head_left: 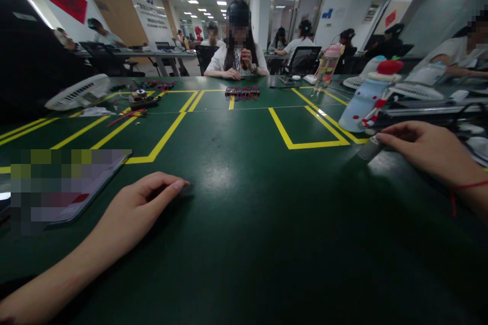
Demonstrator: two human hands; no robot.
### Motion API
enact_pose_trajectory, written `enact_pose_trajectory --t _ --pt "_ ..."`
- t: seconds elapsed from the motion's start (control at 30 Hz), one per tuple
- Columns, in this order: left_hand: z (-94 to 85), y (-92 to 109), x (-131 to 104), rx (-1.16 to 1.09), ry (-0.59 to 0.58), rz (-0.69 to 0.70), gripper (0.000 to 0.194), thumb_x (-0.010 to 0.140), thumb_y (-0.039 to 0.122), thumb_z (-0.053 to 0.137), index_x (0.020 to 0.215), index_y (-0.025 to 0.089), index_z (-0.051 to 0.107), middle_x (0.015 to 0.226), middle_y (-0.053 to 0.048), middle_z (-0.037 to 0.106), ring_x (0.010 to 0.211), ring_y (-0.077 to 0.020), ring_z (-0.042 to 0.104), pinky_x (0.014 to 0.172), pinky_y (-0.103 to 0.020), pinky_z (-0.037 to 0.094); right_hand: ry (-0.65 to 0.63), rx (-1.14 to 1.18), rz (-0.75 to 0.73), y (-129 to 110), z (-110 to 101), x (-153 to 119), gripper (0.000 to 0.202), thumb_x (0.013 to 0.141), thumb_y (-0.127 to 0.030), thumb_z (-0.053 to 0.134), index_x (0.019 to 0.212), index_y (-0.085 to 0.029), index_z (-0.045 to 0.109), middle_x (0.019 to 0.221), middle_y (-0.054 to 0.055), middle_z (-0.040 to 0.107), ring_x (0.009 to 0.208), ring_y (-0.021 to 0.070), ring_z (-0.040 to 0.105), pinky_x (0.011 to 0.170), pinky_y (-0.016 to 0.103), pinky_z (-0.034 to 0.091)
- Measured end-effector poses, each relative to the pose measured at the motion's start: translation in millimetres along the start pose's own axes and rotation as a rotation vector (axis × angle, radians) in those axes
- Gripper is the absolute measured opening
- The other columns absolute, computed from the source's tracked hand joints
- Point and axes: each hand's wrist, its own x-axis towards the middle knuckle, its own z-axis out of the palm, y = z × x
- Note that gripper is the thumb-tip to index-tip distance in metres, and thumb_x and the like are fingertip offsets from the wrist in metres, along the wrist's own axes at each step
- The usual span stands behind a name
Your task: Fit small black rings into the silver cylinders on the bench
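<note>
My left hand (147,198) rests on the dark green table (244,223) at left of centre. Its thumb and forefinger tips come together, and nothing shows between them; the other fingers are hidden below. Far to the right, my right hand (427,147) pinches a small grey cylinder (369,149) by its upper end. The cylinder leans and is close to the tabletop; I cannot tell whether it touches. A light blue bottle (356,104) with red and white decoration stands just beyond it. Left of my left hand lies a flat panel or screen (95,195), partly blurred out.
Yellow tape (316,145) marks outlines on the table. A bundle of coloured wires (242,93) lies ahead, near a seated person (238,56). White fans (80,92) and loose parts (141,97) sit at far left. A clear bottle (327,71) stands at the back right.
</note>
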Motion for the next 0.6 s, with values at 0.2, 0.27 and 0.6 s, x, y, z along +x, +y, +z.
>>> enact_pose_trajectory --t 0.2,0.27,0.6 --pt "2.7 -3 1 0.001 0.002 0.001 0.035 0.086 0.054 0.047 0.095 0.025 0.066 0.099 0.0 0.071 0.094 -0.0252 0.063 0.082 -0.034 0.042 -0.054 0.023 0.091 -6 -3 -2 0.031 0.078 -0.042 0.061 0.095 -0.018 0.07 0.088 0.009 0.068 0.075 0.0163 0.057 0.071 0.031 0.038" --pt "3.4 -3 1 -0.001 0.02 0.01 0.035 0.085 0.054 0.048 0.094 0.025 0.067 0.096 0.0 0.072 0.092 -0.0253 0.063 0.08 -0.033 0.043 -0.071 0.068 0.104 -9 -5 -4 0.031 0.078 -0.042 0.061 0.096 -0.018 0.07 0.089 0.009 0.068 0.076 0.0158 0.058 0.072 0.031 0.039" --pt "4.2 -14 4 0.016 0.01 0.044 0.037 0.086 0.056 0.048 0.098 0.026 0.066 0.098 0.0 0.07 0.091 -0.0239 0.062 0.078 -0.033 0.043 -0.074 0.108 0.047 3 0 0 0.038 0.074 -0.048 0.065 0.097 -0.018 0.07 0.092 0.009 0.069 0.08 0.0175 0.061 0.074 0.032 0.041"
